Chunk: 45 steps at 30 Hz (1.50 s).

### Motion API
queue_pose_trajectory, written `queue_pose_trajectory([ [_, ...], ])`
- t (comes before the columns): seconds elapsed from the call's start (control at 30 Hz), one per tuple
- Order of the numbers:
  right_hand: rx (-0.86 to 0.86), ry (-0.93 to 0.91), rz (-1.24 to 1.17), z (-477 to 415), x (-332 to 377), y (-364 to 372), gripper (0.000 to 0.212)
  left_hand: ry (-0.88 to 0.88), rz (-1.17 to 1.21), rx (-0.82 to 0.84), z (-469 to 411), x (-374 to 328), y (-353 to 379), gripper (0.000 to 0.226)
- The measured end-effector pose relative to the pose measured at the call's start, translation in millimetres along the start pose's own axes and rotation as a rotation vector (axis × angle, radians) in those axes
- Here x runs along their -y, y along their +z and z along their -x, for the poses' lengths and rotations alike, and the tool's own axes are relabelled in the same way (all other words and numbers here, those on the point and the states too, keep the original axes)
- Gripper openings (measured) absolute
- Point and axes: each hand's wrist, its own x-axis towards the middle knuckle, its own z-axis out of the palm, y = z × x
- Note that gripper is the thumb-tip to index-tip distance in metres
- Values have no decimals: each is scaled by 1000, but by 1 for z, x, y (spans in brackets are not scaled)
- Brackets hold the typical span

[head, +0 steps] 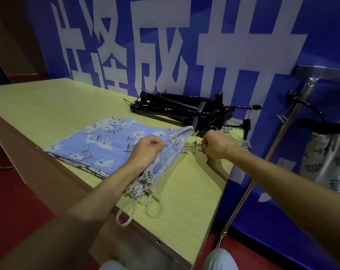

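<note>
the blue flowery bag (171,152) lies at a slant on the yellow table (48,106), near the front right part of it. its closed end points up toward the wall, and its open, bunched end points back toward the person. the left hand (147,151) grips the bag at its middle, with the fingers curled round the cloth and the thumb on top. white strings (138,209) hang out of the bunched end and lie in loops on the table, close to the front edge. the right hand (217,144) is just to the right of the bag and does not touch it. its fingers are curled in tight, down by some little metal clips (192,146) on the table. the clips are too small to tell if one is pinched. to the left of the bag is a flat pile of folded cloth (99,145) with the same blue and white flowers, and the bag rests partly on it. behind all this a black tripod (181,110) lies on its side by the wall. the wall is a big blue banner (233,45) with white signs. a shiny metal pole (262,166) leans at the right, past the table.
</note>
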Motion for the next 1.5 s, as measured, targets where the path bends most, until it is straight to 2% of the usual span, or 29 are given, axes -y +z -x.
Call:
queue_pose_trajectory([
  [0.17,-141,-98,-253,13,4,-27,16,35,-33,-33,-2,-36,-11,25],
  [0.3,-135,-261,-547,33,26,-52,16,126,-50,-56,-6,-77,-23,28],
  [0.4,-136,-381,-467,41,42,-69,12,200,-38,-67,-2,-109,-32,28],
  [0.5,-165,-407,-377,43,52,-84,12,287,-4,-48,8,-144,-35,29],
  [0.57,-248,-400,-329,48,46,-102,12,354,26,-36,14,-167,-34,29],
  [0.67,-423,-428,-246,68,23,-144,11,416,116,-4,26,-199,-23,33],
  [0.8,-446,-511,-236,103,-13,-204,4,433,272,6,31,-236,2,29],
  [0.9,-483,-506,-266,137,-51,-243,1,412,409,51,38,-266,37,27],
  [1.1,-432,-403,-184,189,-112,-268,3,316,549,213,50,-283,102,28],
  [1.33,-178,-241,26,199,-160,-245,15,177,411,341,54,-241,156,28],
  [1.5,-98,-243,-46,190,-161,-220,16,163,258,345,55,-207,157,26],
])
